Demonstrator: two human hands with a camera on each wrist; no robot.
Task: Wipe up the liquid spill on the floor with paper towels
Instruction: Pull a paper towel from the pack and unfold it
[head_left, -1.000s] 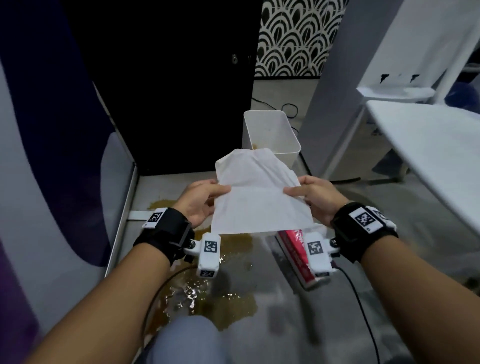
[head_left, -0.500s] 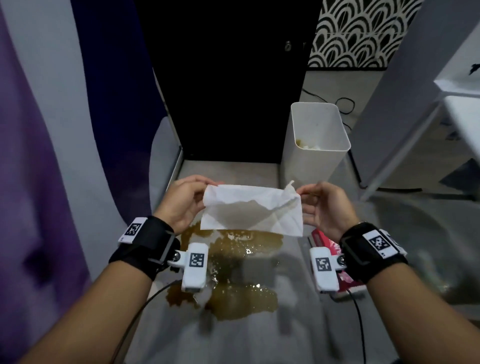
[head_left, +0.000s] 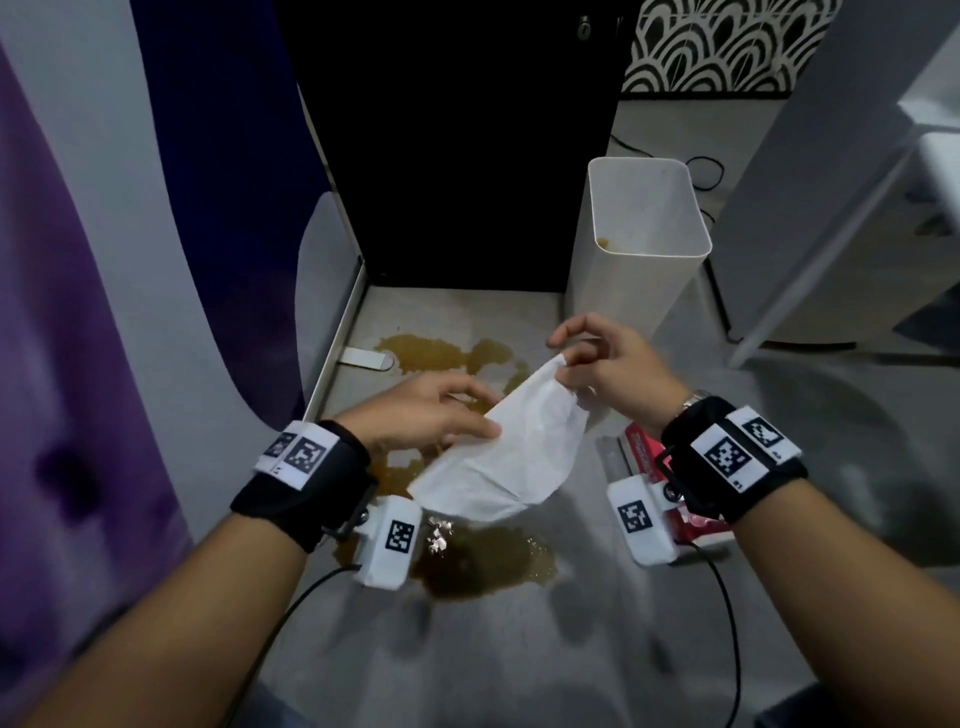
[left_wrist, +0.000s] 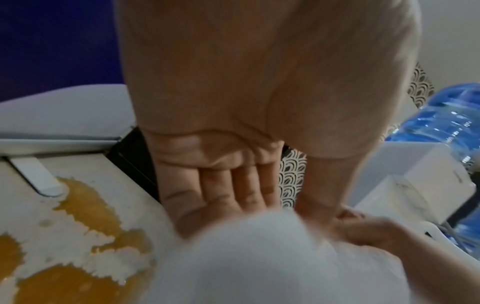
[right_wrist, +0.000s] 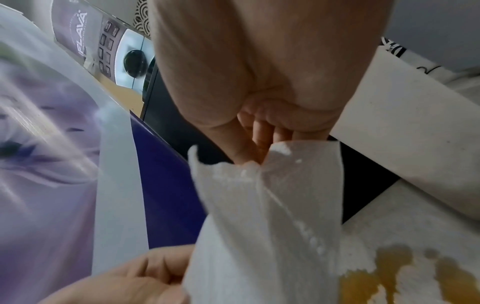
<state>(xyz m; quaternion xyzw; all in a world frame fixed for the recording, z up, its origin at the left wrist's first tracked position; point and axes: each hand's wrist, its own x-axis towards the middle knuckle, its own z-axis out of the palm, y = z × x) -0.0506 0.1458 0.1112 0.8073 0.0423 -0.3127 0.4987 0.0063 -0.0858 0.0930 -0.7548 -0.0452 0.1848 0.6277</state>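
Note:
A white paper towel (head_left: 509, 452) hangs tilted above the amber spill (head_left: 483, 566) on the grey floor. My right hand (head_left: 566, 361) pinches the towel's upper corner between thumb and fingers; the right wrist view shows that pinched edge of the paper towel (right_wrist: 272, 205). My left hand (head_left: 467, 415) lies flat, its straight fingers (left_wrist: 233, 185) resting on the towel's left edge. The blurred towel (left_wrist: 259, 263) covers those fingertips in the left wrist view. More of the spill (head_left: 441, 353) spreads beyond the hands toward the wall.
A white waste bin (head_left: 644, 291) stands just beyond my right hand. A red packet (head_left: 641, 452) lies on the floor under my right wrist. A dark cabinet (head_left: 457, 156) and a purple-and-white panel (head_left: 156, 260) close off the far side and left. A blue water bottle (left_wrist: 446, 123) lies to the right.
The towel was stretched flat between both hands. Now my left hand has let go of its corner and lies flat on it, and the towel hangs lower from my right hand.

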